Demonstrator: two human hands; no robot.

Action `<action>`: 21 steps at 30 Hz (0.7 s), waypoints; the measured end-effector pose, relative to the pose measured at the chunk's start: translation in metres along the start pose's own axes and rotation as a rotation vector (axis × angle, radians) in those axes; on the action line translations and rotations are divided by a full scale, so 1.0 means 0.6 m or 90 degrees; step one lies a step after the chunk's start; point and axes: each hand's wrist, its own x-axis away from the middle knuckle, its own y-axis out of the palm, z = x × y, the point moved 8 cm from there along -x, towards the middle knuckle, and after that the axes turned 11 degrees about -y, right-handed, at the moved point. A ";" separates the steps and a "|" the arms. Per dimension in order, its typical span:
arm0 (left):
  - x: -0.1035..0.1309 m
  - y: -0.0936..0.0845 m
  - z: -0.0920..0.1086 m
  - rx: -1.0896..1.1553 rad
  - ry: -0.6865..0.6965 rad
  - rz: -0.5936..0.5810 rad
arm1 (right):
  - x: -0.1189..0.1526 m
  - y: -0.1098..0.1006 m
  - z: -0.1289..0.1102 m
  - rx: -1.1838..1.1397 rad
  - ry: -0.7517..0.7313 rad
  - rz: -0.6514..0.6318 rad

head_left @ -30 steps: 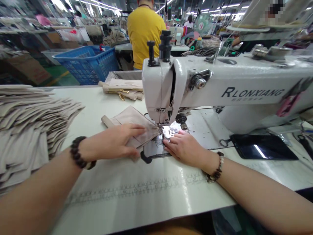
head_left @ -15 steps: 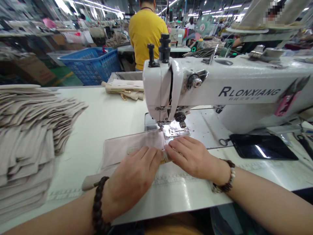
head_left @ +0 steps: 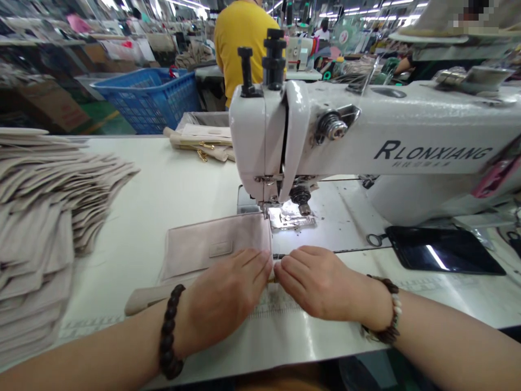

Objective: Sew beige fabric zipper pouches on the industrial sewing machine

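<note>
In the head view, we have both hands low and close together in front of the sewing machine (head_left: 260,141). A beige fabric piece (head_left: 187,247) lies on the pale table (head_left: 154,195), its upper right corner at the lit presser foot (head_left: 266,210) and a small rectangular patch (head_left: 220,248) on its face. A rolled part (head_left: 146,298) runs along its near side and under our left wrist.

Our left hand (head_left: 228,296) lies back up over the piece's near right part, fingers drawn together and bent; its thumb is hidden, so we cannot tell whether it pinches the fabric or only presses it. Our right hand (head_left: 321,282) is half curled, fingertips at the piece's near right corner, beside a bit of gold (head_left: 272,280); we cannot tell how firmly it grips there. We wear a beaded bracelet on each wrist.

To our left spreads a heap of beige pieces (head_left: 36,217). Behind our piece lies a bundle with gold metal parts (head_left: 201,144), and past the table's far edge stands a blue basket (head_left: 150,103). A black phone (head_left: 443,250) lies at our right, near a metal ring (head_left: 374,240). Beyond the machine, we see a person in yellow (head_left: 240,49)
</note>
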 end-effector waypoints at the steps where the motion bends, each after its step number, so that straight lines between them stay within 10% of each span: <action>1: -0.002 0.006 -0.004 0.012 -0.006 -0.011 | 0.000 0.005 0.005 0.003 0.011 -0.012; 21: -0.048 0.059 -0.109 0.143 -0.099 -0.039 | 0.007 0.039 0.103 0.130 0.246 -0.025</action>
